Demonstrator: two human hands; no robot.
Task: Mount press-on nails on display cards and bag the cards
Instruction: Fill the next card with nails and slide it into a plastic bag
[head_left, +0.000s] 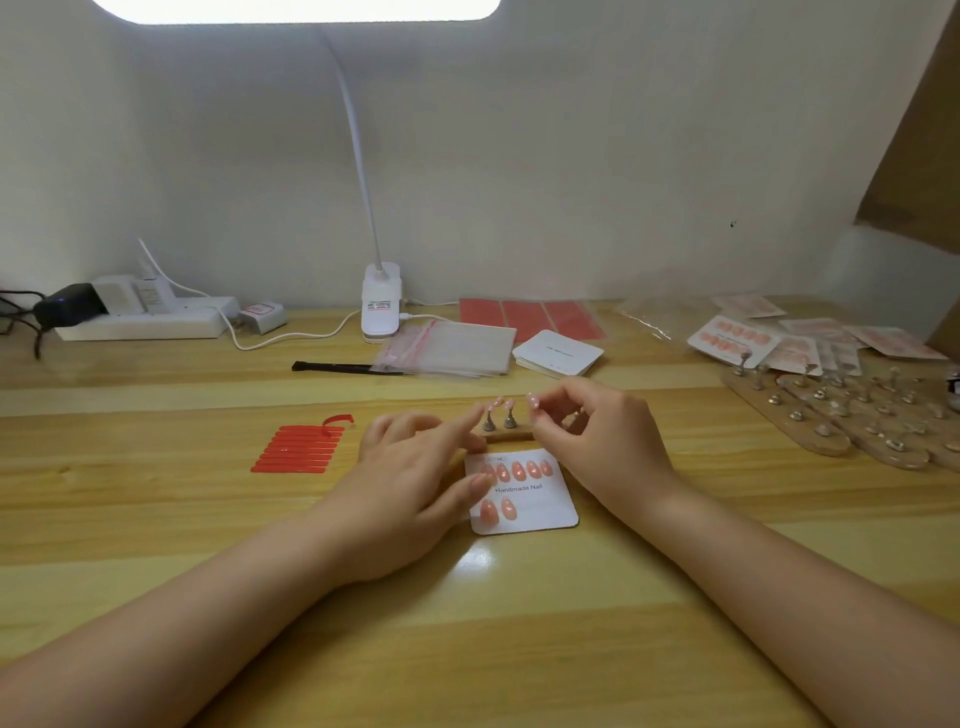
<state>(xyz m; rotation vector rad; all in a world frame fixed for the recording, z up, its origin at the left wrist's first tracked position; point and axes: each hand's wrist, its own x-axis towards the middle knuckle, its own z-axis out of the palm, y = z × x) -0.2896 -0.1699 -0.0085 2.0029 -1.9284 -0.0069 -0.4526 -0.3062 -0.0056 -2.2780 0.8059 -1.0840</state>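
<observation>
**Inspector:** Landmark is the white square display card printed "Handmade Nail" (524, 491), lying flat on the yellow wooden table (156, 519). It carries five pink almond-shaped press-on nails in the upper row and two in the lower; three lower places look vacant.

**Assistant:** And the nail in hand?

**Inspector:** The right hand (597, 436), just beyond the card's upper right corner, pinches one glossy pink press-on nail (533, 400) between thumb and forefinger. The nail sits directly above the card's far edge. Its long axis I cannot tell for certain.

**Assistant:** The left hand?

**Inspector:** The left hand (415, 467) grasps nothing; its fingers are loose, the forefinger extended toward the small wooden holder strip with metal stands (506, 428) touching the card's far edge, the thumb resting at the card's left margin.

**Assistant:** Judgement?

**Inspector:** The right hand is nearer. The move runs toward the person, down to the lower row, nail lengthwise like its neighbours.
</observation>
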